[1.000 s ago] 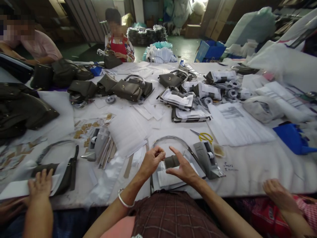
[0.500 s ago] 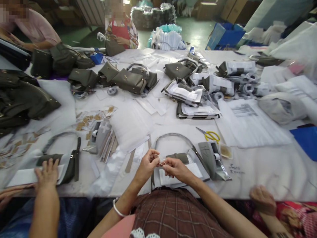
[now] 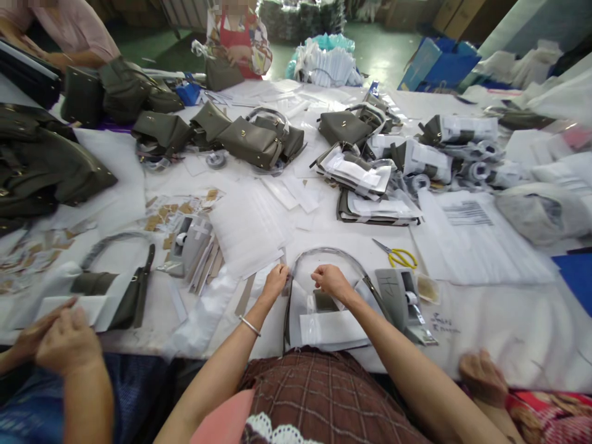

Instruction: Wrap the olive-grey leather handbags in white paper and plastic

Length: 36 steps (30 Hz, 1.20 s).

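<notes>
In front of me lies an olive handbag (image 3: 325, 301), partly covered with white wrapping (image 3: 330, 327), its covered handle (image 3: 326, 250) arching away from me. My left hand (image 3: 276, 279) is closed at the left side of that handle, fingertips pressed together. Above the bag, inside the handle's arch, my right hand (image 3: 332, 282) is closed in a pinch. Whatever either hand grips is too small or hidden to make out. Right of the bag stands a grey tape dispenser (image 3: 398, 302). Yellow-handled scissors (image 3: 398, 256) lie beyond it.
A co-worker's hands (image 3: 65, 336) are at the left beside another wrapped handbag (image 3: 95, 283); a hand (image 3: 483, 373) rests at the right edge. A second tape dispenser (image 3: 187, 240), foam sheets (image 3: 247, 225), tags (image 3: 161, 213) and piles of bags (image 3: 259, 139) cover the table.
My hands have moved apart and farther from me; the thin strand between them no longer shows. The co-worker's hand at left has lifted off the bag there. The view has shifted slightly.
</notes>
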{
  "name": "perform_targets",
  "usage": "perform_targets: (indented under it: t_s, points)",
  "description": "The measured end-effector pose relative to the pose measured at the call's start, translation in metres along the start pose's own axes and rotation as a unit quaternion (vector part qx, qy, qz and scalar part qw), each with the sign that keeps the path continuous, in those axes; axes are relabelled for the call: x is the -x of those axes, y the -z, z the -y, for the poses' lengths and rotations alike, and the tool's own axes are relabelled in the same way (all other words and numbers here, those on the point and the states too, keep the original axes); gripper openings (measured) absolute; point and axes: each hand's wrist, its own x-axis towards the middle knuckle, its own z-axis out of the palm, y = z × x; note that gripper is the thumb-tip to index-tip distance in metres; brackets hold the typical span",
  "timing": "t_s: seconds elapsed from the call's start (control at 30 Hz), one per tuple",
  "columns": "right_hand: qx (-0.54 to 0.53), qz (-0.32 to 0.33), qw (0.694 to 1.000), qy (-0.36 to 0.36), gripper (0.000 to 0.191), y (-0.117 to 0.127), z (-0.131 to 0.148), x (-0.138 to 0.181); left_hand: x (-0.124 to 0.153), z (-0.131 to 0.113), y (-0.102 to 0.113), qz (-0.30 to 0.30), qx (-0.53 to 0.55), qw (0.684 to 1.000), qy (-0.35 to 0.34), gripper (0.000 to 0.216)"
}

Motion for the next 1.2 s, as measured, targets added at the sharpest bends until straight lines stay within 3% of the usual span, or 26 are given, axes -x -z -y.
perform_targets:
  t_s: [0.17,0.47,0.63,0.77,1.1,1.2]
  points:
    - [0.038,-0.012,0.999,0.022,0.026,-0.006,-0.004,-0.014,-0.003,0.002,-0.011,0.030,-0.028,0.999,-0.005,0.029]
    - [-0.024,0.063,0.998,-0.018,0.019,-0.039,-0.006,-0.033,0.000,-0.008,-0.008,0.089,0.039,0.995,-0.018,0.019]
    - [-0.102,0.081,0.990,-0.054,0.018,-0.039,-0.008,-0.033,-0.010,-0.012,-0.008,0.095,0.073,0.993,0.016,0.030]
    - [-0.150,0.099,0.982,-0.064,0.016,-0.041,-0.007,-0.033,-0.015,-0.012,-0.008,0.111,0.061,0.991,0.029,0.026]
    - [-0.201,0.111,0.971,-0.068,0.015,-0.048,-0.014,-0.037,-0.010,-0.013,-0.013,0.150,0.050,0.988,0.002,0.041]
    - [-0.223,0.141,0.963,-0.059,0.010,-0.045,-0.014,-0.034,-0.012,-0.013,-0.010,0.145,0.032,0.988,-0.033,0.033]
